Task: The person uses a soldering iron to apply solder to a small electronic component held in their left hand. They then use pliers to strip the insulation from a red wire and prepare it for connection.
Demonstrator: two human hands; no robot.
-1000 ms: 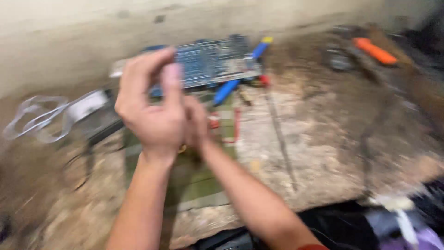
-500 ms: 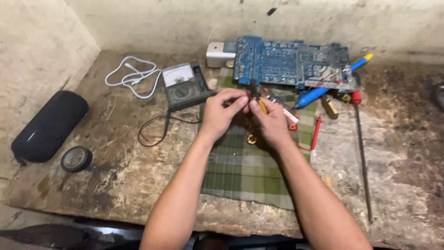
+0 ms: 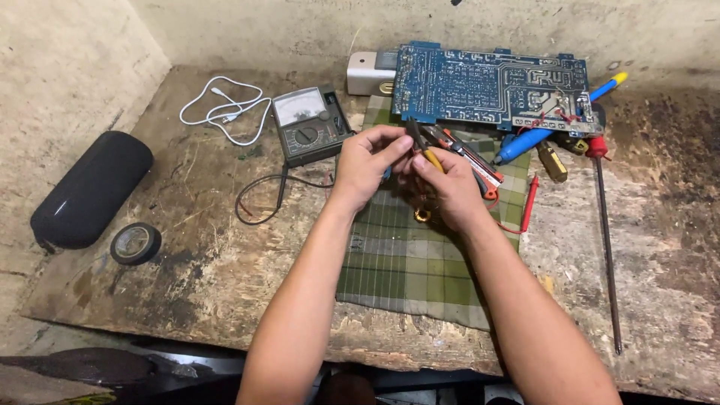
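While both hands meet over the green checked cloth [image 3: 405, 262], the right hand [image 3: 448, 187] is closed around the yellow handles of small pliers [image 3: 421, 144], and the left hand [image 3: 371, 161] pinches its fingertips shut at the tool's dark nose, on something too small to make out. Stiff, light and slim, the pliers probably handle best gripped at those sleeved handles. Beyond the cloth's far edge lies a blue circuit board [image 3: 491, 86]; left of the cloth sit a multimeter [image 3: 309, 124] and a tape roll [image 3: 135, 243] on the worktop [image 3: 195, 247].

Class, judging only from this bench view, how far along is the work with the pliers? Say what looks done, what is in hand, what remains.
Done: the circuit board, meter and screwdrivers are laid out around the checked cloth. In hand: the right hand holds yellow-handled pliers, the left hand pinching at their tip; what they grip is too small to tell. Left: the meter's leads lie unused.
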